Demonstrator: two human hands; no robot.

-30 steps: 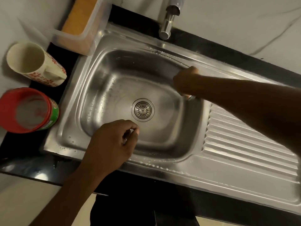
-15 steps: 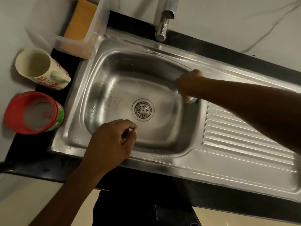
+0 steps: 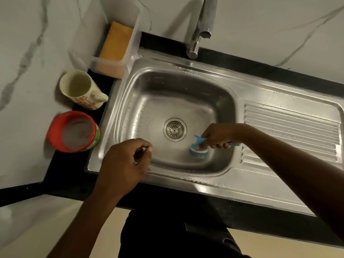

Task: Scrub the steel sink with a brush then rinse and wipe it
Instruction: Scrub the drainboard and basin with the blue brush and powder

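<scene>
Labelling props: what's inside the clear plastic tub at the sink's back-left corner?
An orange sponge-like block sits inside the clear tub. Its lower end shows only as a blur through the frosted wall; anything beneath it is covered.

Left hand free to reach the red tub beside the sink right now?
Probably yes. The left hand holds nothing and hovers at the near-left rim of the sink; the red tub stands just left, nothing between them.
</scene>
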